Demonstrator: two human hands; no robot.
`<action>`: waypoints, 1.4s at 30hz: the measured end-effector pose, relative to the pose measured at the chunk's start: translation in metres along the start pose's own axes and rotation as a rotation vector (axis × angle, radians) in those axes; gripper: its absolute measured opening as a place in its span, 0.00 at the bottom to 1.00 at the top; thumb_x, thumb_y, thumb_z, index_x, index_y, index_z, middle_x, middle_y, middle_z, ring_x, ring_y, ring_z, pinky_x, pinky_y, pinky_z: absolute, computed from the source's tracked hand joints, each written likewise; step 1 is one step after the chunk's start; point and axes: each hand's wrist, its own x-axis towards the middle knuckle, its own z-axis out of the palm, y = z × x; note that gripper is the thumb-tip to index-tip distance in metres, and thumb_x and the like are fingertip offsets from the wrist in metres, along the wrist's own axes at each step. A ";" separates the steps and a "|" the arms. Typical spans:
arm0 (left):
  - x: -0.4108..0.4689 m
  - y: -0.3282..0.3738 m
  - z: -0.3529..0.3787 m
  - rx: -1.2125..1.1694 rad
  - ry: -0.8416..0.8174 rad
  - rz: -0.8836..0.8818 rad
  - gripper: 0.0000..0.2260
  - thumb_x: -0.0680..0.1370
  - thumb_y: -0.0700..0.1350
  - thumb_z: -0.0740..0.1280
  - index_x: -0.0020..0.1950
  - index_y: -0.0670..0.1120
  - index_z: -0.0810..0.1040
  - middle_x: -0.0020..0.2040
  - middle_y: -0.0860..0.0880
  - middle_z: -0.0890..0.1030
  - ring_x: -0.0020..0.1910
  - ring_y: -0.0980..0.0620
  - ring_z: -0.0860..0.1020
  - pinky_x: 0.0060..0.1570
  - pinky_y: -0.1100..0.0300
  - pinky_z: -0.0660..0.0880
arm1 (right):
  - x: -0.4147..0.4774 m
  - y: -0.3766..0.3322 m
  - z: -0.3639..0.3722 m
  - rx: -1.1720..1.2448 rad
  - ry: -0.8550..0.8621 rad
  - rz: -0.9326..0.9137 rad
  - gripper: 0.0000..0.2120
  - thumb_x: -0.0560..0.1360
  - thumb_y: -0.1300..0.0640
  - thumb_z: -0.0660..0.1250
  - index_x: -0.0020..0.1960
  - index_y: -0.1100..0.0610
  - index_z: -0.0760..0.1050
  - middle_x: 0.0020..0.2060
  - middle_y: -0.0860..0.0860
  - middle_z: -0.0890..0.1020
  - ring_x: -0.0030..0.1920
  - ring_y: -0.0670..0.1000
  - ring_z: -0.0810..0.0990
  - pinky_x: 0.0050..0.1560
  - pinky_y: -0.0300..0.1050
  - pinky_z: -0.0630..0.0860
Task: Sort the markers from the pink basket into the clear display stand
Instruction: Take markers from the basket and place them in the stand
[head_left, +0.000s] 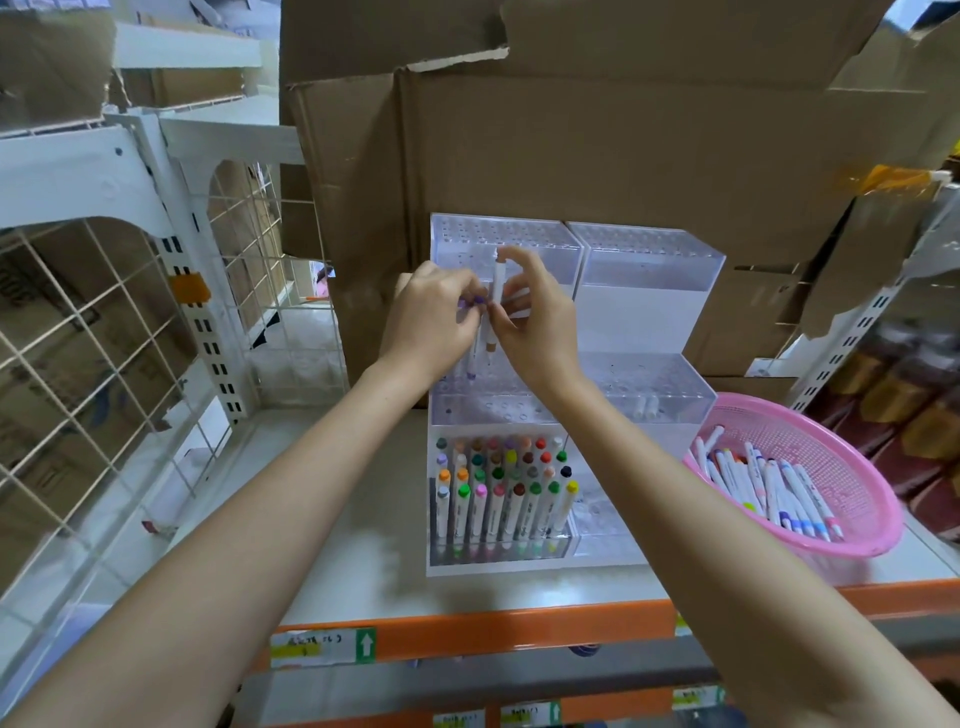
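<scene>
While your right hand (530, 317) pinches a slim white marker (497, 283) that stands nearly upright, its fingers curl round a few more white barrels too. Your left hand (428, 325), touching the right at the fingertips, grips purple-capped markers (471, 364); one hangs with its long axis close to vertical, purple end down over the stand's middle tier. Both hands sit in front of the clear display stand (649, 249), a stepped block of glossy see-through plastic with sharp square edges and rows of round holes in each tier top. Its lowest left tier is packed with stored markers (498, 488), white barrels leaning slightly back, round coloured caps up. Two white marker ends (645, 408) stand in the right middle tier. Just right of the stand the pink basket (883, 499), round, fine-meshed plastic, holds loose markers (769, 483) lying flat, mostly pointing from back left to front right. You have smooth white shelf (353, 519) showing left of the stand, bounded in front by an orange edge (467, 629). Brown cardboard boxes (623, 130) close in behind; a white wire grid (104, 322) walls the left.
</scene>
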 end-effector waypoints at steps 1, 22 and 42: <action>-0.001 -0.001 0.001 0.019 -0.002 0.011 0.02 0.75 0.40 0.68 0.45 0.44 0.81 0.41 0.49 0.82 0.46 0.48 0.75 0.47 0.57 0.65 | -0.001 0.000 0.000 0.003 0.000 0.000 0.23 0.73 0.65 0.71 0.65 0.54 0.70 0.40 0.50 0.77 0.36 0.46 0.79 0.38 0.33 0.77; -0.027 -0.006 -0.003 0.217 0.057 0.210 0.15 0.72 0.35 0.67 0.58 0.40 0.79 0.54 0.43 0.79 0.54 0.44 0.75 0.52 0.52 0.73 | -0.003 0.005 -0.002 0.019 -0.033 -0.002 0.20 0.73 0.65 0.71 0.62 0.55 0.71 0.38 0.51 0.77 0.37 0.48 0.79 0.39 0.38 0.78; -0.029 -0.001 -0.011 0.254 -0.070 0.116 0.21 0.69 0.33 0.68 0.62 0.42 0.77 0.57 0.43 0.77 0.57 0.43 0.74 0.55 0.48 0.73 | -0.006 0.006 -0.003 -0.068 -0.091 -0.030 0.08 0.74 0.63 0.70 0.52 0.59 0.74 0.36 0.52 0.78 0.34 0.51 0.78 0.39 0.48 0.79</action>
